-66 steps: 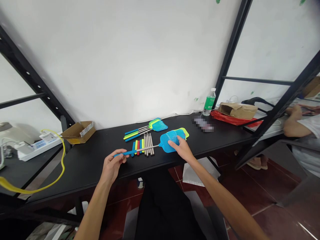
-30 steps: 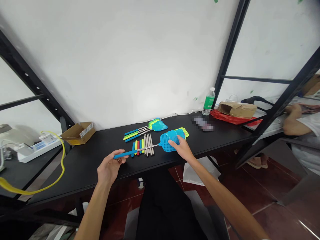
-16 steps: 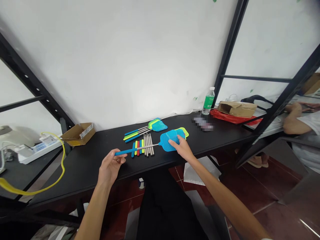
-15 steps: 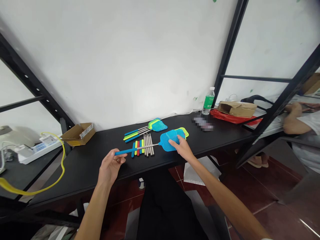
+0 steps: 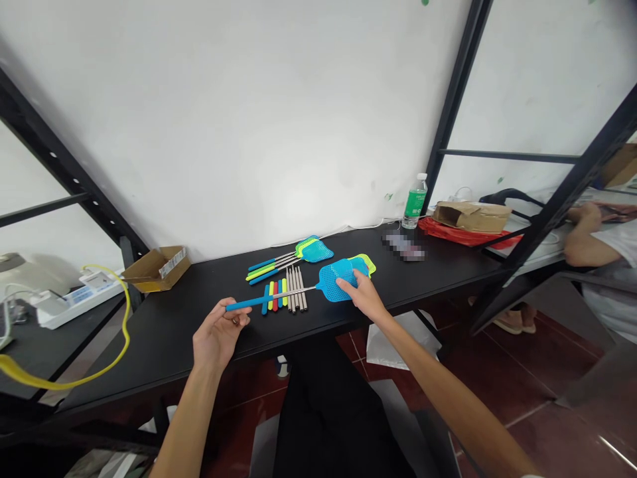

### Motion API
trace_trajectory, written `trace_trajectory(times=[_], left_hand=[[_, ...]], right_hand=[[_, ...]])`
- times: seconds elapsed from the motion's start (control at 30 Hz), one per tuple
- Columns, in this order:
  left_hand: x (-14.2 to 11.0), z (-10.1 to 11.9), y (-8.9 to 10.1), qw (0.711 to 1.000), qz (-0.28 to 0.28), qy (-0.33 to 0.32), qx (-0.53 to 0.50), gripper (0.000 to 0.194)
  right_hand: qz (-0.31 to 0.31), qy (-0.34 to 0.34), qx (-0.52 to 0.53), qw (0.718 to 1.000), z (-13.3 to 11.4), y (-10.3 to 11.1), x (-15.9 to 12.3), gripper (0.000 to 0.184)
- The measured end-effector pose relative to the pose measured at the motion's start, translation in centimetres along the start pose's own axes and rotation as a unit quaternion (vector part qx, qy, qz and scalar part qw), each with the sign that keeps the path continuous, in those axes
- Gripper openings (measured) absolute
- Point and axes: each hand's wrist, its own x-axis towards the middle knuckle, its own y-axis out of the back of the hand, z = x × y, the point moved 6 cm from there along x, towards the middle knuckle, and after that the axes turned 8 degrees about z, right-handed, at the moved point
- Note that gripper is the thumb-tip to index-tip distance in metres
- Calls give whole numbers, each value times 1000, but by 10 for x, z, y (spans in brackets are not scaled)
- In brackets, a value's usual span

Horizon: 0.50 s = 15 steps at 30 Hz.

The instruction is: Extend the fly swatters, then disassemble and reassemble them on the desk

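Observation:
A blue fly swatter (image 5: 298, 291) with a metal rod and blue grip stretches between my hands above the black table (image 5: 164, 332). My left hand (image 5: 216, 335) pinches the end of its blue grip. My right hand (image 5: 362, 297) holds its blue mesh head, which lies over a yellow-green mesh head (image 5: 367, 262). Under the rod lies a row of loose handles (image 5: 283, 292) with blue, yellow, red and green grips and bare metal rods. Behind them lies a small pile of finished swatters (image 5: 293, 255).
A small open cardboard box (image 5: 156, 264) stands at the table's left end. A green-labelled bottle (image 5: 415, 202), a flat carton (image 5: 472, 216) and a red bag sit at the right. Black rack posts flank the table. Another person's arm (image 5: 587, 239) rests at far right.
My left hand has drifted slightly down and left with the grip end. My right hand stays on the mesh head.

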Motion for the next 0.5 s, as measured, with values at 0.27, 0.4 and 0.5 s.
trace_trajectory(times=[0.27,0.4,0.5], left_hand=[[1,0,1,1000,1,-12,6,16],[-1,2,-3,999,-3,-23,27,15],[0,2,-4,999,-3,-33,38,15]], right_hand=[[2,-13,-9,1000,2,1,1,38],[6,-14,-8,1000,2,1,0,37],[12,-16,-8,1000,2,2,0,37]])
